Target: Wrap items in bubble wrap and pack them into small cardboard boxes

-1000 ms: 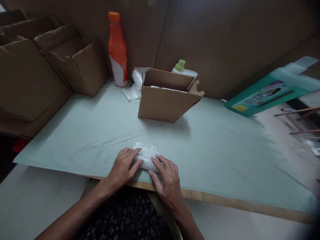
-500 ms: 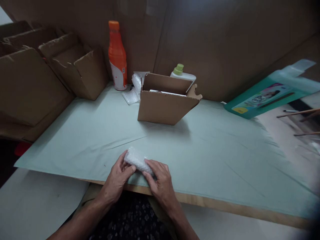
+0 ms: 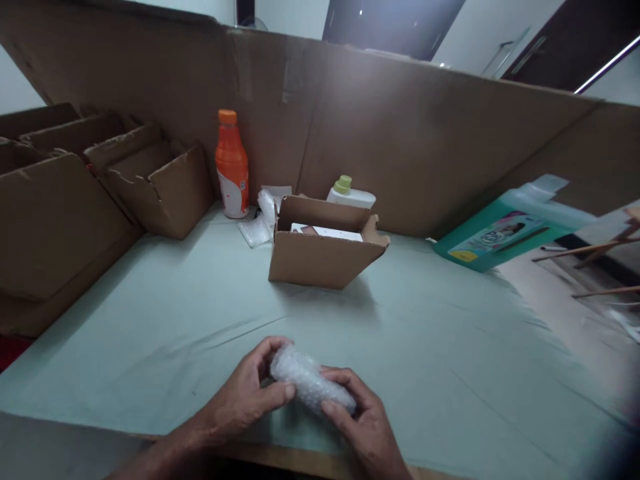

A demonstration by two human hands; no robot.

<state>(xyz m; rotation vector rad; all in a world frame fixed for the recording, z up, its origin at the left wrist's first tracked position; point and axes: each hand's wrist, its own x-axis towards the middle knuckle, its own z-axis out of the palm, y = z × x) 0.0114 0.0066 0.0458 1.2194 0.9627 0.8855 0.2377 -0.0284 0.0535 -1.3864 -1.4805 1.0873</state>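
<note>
A bubble-wrapped roll-shaped bundle [image 3: 311,380] is held between my two hands above the near part of the cloth-covered table [image 3: 425,373]. What lies inside the wrap cannot be made out. My left hand [image 3: 257,387] grips its left end, thumb in front and fingers behind. Around the right end, my right hand [image 3: 357,413] has its fingers and thumb closed. Beyond the hands stands an open cardboard box [image 3: 320,260], with a white printed box [image 3: 327,232] upright inside it.
Behind the box are a white bottle with a green cap [image 3: 350,193] and loose bubble wrap [image 3: 256,230]. An orange bottle [image 3: 233,167] stands left of these. Several cardboard bins [image 3: 160,187] line the left side. A green liquid jug [image 3: 505,227] leans at right, near the cardboard wall [image 3: 400,133].
The view has tilted up, showing the room above the cardboard wall. Both hands and the bundle have shifted a little to the right, and it stays in their grip.
</note>
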